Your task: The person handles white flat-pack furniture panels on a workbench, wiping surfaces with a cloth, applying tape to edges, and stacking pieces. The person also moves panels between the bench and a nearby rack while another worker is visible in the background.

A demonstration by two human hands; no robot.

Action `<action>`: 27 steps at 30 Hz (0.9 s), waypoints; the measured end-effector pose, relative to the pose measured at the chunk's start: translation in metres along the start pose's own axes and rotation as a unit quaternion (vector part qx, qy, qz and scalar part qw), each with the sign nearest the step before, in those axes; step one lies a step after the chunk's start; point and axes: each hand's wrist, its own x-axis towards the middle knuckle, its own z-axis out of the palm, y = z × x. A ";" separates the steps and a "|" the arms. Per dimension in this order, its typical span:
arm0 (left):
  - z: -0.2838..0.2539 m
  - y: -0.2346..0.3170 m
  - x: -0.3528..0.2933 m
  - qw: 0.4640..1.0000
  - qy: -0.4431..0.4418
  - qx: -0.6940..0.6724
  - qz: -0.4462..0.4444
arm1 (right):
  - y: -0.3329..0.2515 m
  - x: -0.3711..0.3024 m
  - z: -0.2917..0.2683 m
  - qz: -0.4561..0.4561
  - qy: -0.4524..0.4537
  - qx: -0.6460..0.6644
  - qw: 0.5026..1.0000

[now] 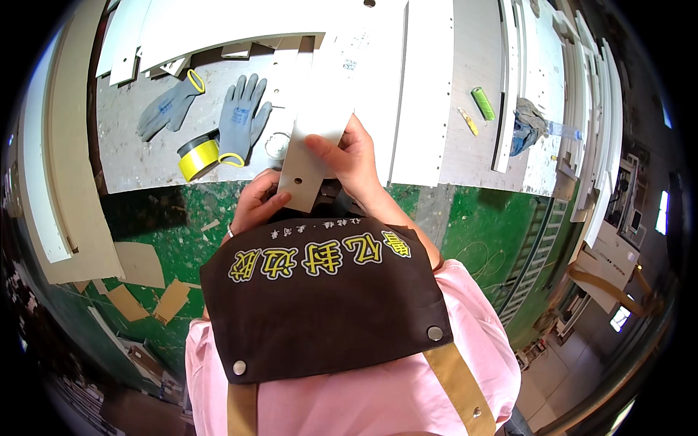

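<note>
A narrow white board point(303, 163) with a dark round hole near its close end is held in both hands above the near edge of the table. My left hand point(256, 206) grips the lower left corner, its thumb lying on the face. Higher up, my right hand point(352, 161) clasps the right edge, thumb on top and fingers partly hidden behind. Beyond it lies a bright white surface with a small printed square label point(350, 65); I cannot tell whether it belongs to the same board.
Left of my hands lie two grey work gloves point(236, 123) point(167, 107) and a yellow tape roll point(198, 161). On the right are a green cylinder point(483, 104), a yellow utility knife point(469, 121) and a crumpled rag point(529, 125). Long white panels point(422, 94) cover the table point(465, 163).
</note>
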 end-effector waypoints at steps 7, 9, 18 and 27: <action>0.005 -0.003 -0.007 1.000 0.017 0.003 0.009 | 0.005 -0.003 -0.001 0.006 -0.003 0.011 1.000; 0.006 -0.004 -0.008 1.000 0.021 -0.006 0.007 | 0.006 -0.004 -0.002 0.010 0.001 0.009 1.000; 0.009 -0.007 -0.012 0.999 0.034 -0.017 0.020 | 0.010 -0.007 0.000 0.003 0.002 -0.003 1.000; 0.034 -0.031 0.006 0.994 0.028 -0.076 -0.071 | 0.039 0.002 -0.059 -0.047 0.021 -0.048 0.997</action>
